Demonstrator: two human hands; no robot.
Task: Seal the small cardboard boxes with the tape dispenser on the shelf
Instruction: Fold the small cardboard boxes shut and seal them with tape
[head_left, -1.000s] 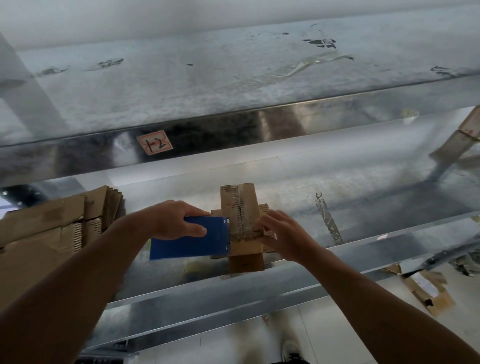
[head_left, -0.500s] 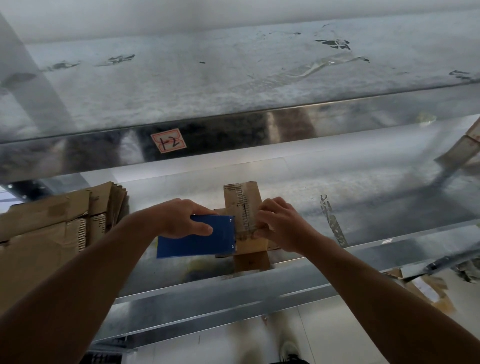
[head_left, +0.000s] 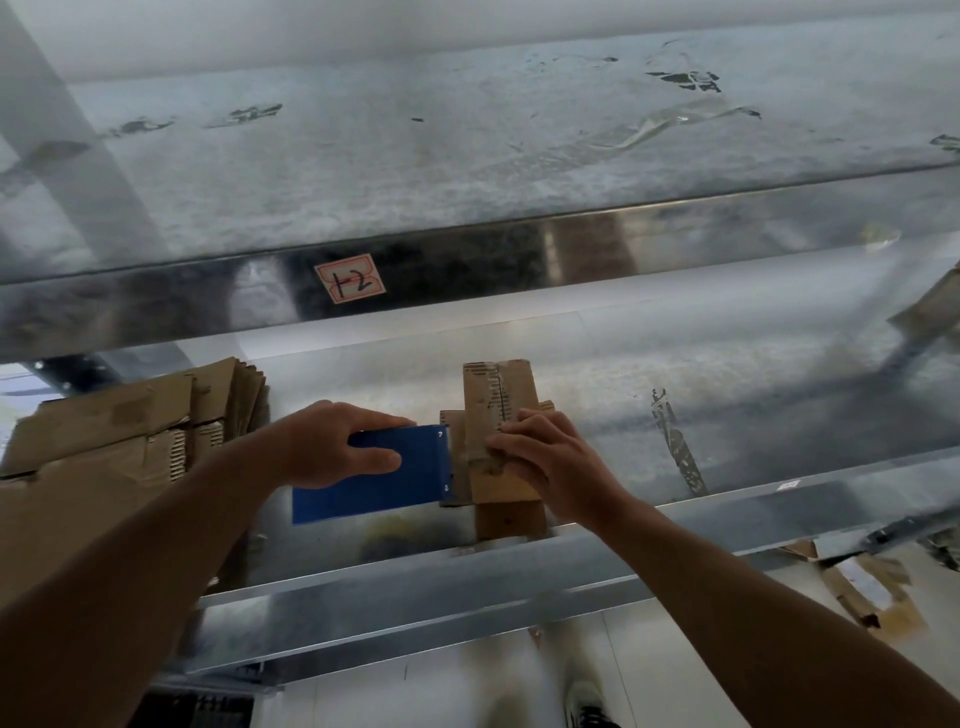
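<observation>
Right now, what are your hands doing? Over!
Left hand grips dispenser at box. Right hand holds box on shelf. Flat cardboard stack left, apart.

galvanised metal shelving, pale floor

A handwritten "12" is seen on a red-bordered sticker stuck to the upper shelf's front edge. Dark print on the cardboard box cannot be read.

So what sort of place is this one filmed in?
Probably a warehouse or packing room: bare metal shelving with a handwritten number label, a stack of flattened cardboard boxes, and cardboard scraps on the floor.
</observation>
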